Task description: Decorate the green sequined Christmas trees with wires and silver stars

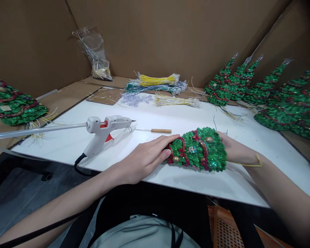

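A glittery green Christmas tree ornament [212, 155] with red garlands and gold baubles lies on its side over the white tabletop [134, 148], its wide base toward the right. My left hand [147, 156] is closed around the narrow end, thumb and fingers on either side. At the base is my right hand [228, 148], its fingers hidden behind the tree. A yellow wire [248, 164] sticks out from the base across my right wrist. Left of my hands stands a white glue gun [100, 132] with a long glue stick. A wooden-handled hook tool [161, 131] lies just beyond the tree.
Several similar trees [222, 82] stand along the right, and another tree [12, 103] is at the left. Bundles of yellow wire [158, 80] and white-yellow wire [177, 101] lie at the back, near purple glitter snowflakes [136, 99]. A plastic bag [96, 55] leans in the corner.
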Motion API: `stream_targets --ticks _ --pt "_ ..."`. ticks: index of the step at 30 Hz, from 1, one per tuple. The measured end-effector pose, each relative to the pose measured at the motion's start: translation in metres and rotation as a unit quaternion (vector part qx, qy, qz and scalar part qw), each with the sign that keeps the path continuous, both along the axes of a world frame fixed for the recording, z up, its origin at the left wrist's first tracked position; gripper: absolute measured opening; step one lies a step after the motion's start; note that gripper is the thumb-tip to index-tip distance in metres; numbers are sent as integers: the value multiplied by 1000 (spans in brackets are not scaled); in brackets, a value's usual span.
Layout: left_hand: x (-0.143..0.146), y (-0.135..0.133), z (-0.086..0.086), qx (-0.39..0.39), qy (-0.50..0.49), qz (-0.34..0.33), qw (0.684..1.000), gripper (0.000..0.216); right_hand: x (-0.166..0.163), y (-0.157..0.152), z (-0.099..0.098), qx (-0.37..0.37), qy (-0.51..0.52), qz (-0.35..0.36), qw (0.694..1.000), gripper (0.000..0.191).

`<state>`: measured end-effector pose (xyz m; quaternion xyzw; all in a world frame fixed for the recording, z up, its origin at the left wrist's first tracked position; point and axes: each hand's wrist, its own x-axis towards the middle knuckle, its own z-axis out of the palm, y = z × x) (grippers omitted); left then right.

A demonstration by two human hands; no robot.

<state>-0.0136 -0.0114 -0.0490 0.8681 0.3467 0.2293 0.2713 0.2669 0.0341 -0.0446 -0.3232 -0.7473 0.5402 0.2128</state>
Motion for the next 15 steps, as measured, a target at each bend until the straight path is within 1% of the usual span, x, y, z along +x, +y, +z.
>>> stream_targets --ticks 6,9,12,15 --pt "0 0 1 4 -18 -4 1000 47 -2 -1 2 6 -4 -12 1000 10" --pt "-3 -1 0 8 -71 -9 997 44 -3 -2 3 7 4 -7 1000 9" --pt "-9 -5 -3 38 -142 -18 989 36 -3 -2 4 6 8 -3 1000 8" --pt "-16 -12 -5 64 -165 -4 984 30 -3 -2 4 7 4 -12 1000 8"
